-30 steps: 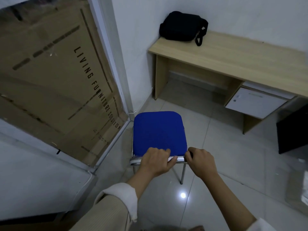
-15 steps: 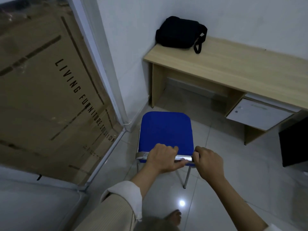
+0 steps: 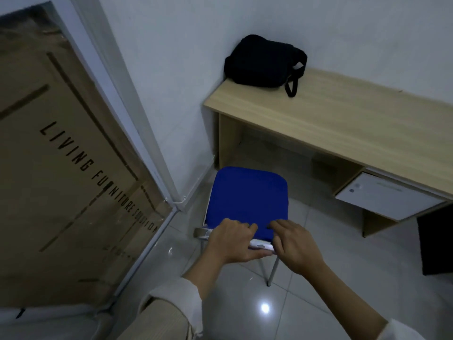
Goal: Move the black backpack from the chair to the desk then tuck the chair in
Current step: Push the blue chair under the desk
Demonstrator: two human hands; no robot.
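The black backpack (image 3: 263,60) lies on the far left corner of the light wooden desk (image 3: 355,128), against the white wall, with a strap hanging onto the desktop. The chair (image 3: 247,197), with a blue seat and a metal frame, stands on the tiled floor in front of the desk's open knee space. My left hand (image 3: 231,241) grips the metal top rail of the chair's back. My right hand (image 3: 296,244) grips the same rail just to the right of it, fingers over the blue fabric.
A large cardboard box (image 3: 61,168) with printed lettering leans behind a glass panel on the left. A white drawer unit (image 3: 389,200) hangs under the desk's right side. A dark object (image 3: 436,241) stands at the right edge. The floor is glossy tile.
The chair and both hands have moved forward, closer to the desk's knee space. My grip on the back rail stays the same.
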